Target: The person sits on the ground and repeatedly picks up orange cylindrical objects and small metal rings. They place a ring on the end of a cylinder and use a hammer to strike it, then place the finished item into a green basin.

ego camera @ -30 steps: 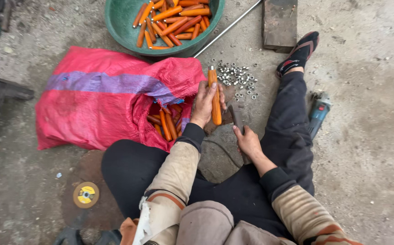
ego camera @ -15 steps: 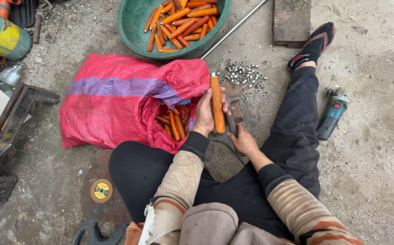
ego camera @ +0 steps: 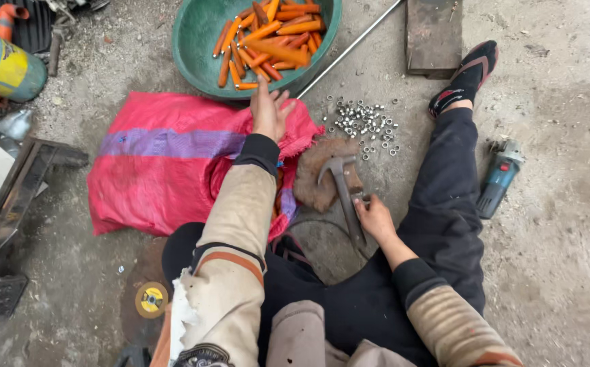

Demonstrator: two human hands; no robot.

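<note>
Here the person sits on the concrete floor (ego camera: 566, 272) with legs spread, and the left hand (ego camera: 269, 112) stretches forward with its fingers spread and nothing in it, just at the near rim of the green basin (ego camera: 196, 41). The basin holds a heap of orange handles (ego camera: 267, 37), lying in all directions. Under the left wrist lies a pink sack (ego camera: 166, 160) with a purple stripe, its mouth turned toward the person; a few more orange pieces show in the opening beside the forearm.

The right hand (ego camera: 374, 216) rests low on the floor between the legs, fingers curled around the handle of a hammer (ego camera: 344, 187). The hammer's head lies on a flat brown block (ego camera: 315, 180) just in front of that hand. Beyond the block a scatter of small metal nuts (ego camera: 366, 126) lies on the floor, and a long metal rod (ego camera: 349, 47) runs slantwise past the basin's right edge.

To the right of the outstretched leg lies an angle grinder (ego camera: 502, 177), well apart from both hands. At the far left stand a blue and yellow drum (ego camera: 3, 68) and some dark metal frames (ego camera: 16, 197). Near the left knee a yellow cutting disc (ego camera: 151, 300) lies flat.
</note>
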